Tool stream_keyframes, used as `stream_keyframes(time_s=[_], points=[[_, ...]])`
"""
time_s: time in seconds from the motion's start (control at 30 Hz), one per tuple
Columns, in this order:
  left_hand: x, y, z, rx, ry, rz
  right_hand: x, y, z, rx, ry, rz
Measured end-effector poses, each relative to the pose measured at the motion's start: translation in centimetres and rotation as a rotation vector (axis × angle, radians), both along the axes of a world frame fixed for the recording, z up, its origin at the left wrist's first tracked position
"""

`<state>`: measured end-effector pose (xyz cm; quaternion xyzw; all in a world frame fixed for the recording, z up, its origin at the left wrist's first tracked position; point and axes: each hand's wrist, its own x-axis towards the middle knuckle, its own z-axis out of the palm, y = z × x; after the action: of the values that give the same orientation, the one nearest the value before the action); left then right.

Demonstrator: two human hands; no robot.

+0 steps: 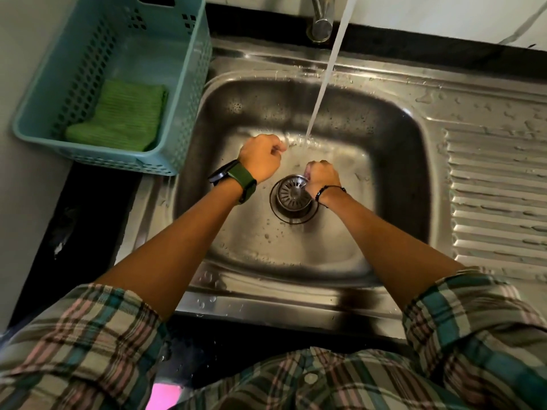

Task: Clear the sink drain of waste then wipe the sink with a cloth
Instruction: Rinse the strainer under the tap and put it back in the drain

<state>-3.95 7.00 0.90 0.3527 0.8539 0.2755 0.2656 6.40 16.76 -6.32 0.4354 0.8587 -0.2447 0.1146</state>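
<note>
We see both hands down in the wet stainless-steel sink (393, 161), under a stream of tap water (321, 84) falling from the chrome faucet (321, 23) at the far edge; the left hand (260, 164), with a green-strapped watch (236, 180) on its wrist, is curled into a loose fist near where the stream lands, and we cannot tell whether it holds anything; the right hand (322, 177), with a thin dark bracelet (330, 190), pinches the rim of the round metal drain strainer (291, 193), which is tilted over the drain opening; at far left, a folded green cloth (118, 116) lies inside a teal perforated plastic basket (189, 84) beside the basin.
</note>
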Motion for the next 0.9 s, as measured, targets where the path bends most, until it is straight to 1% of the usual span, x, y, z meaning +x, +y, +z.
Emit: stream_keyframes(time_s=[0.1, 0.3, 0.5, 0.67, 0.8, 0.9], points=[[0.2, -0.2, -0.1, -0.011, -0.029, 0.013, 0.2, -0.6, -1.2, 0.023, -0.025, 0.036], [0.3, -0.4, -0.4, -0.022, -0.008, -0.001, 0.8, -0.9, -2.2, 0.089, -0.078, 0.072], [0.6, -0.3, -0.7, -0.021, -0.034, 0.011, 1.3, -0.4, -2.3, 0.087, -0.121, 0.095], [0.7, -0.1, -0.7, -0.016, -0.041, -0.008, 1.6, -1.0, -2.9, 0.080, -0.133, 0.192], [0.8, 0.0, -0.8, -0.022, -0.032, -0.003, 1.8, -1.4, -3.1, 0.064, -0.088, 0.148], [0.9, 0.1, -0.9, -0.021, -0.039, 0.002, 1.9, -1.4, -3.1, 0.033, -0.116, 0.093]])
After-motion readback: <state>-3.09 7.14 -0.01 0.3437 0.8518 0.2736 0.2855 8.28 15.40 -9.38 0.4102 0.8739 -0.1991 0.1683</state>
